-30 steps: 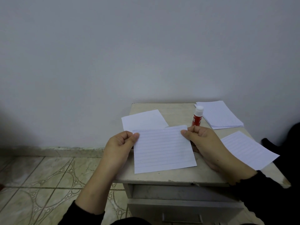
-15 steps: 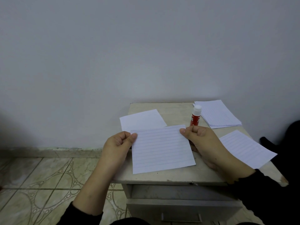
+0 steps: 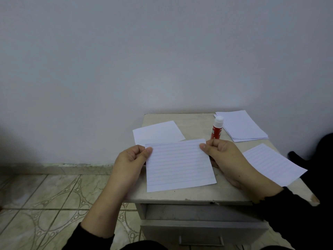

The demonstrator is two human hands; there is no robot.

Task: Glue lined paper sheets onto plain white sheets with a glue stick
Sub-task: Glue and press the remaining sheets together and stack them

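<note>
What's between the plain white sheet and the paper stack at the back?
In the head view, bare tabletop and the upright glue stick separate the plain white sheet from the paper stack.

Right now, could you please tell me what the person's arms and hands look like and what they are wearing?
Both arms wear black sleeves. The left sleeve is pushed up, leaving the forearm bare; the right sleeve ends at the wrist with a slightly wavy cuff. The left hand and right hand are bare: no gloves, rings, watch or bracelets show. The visible thumbnails are short and unpainted.
</note>
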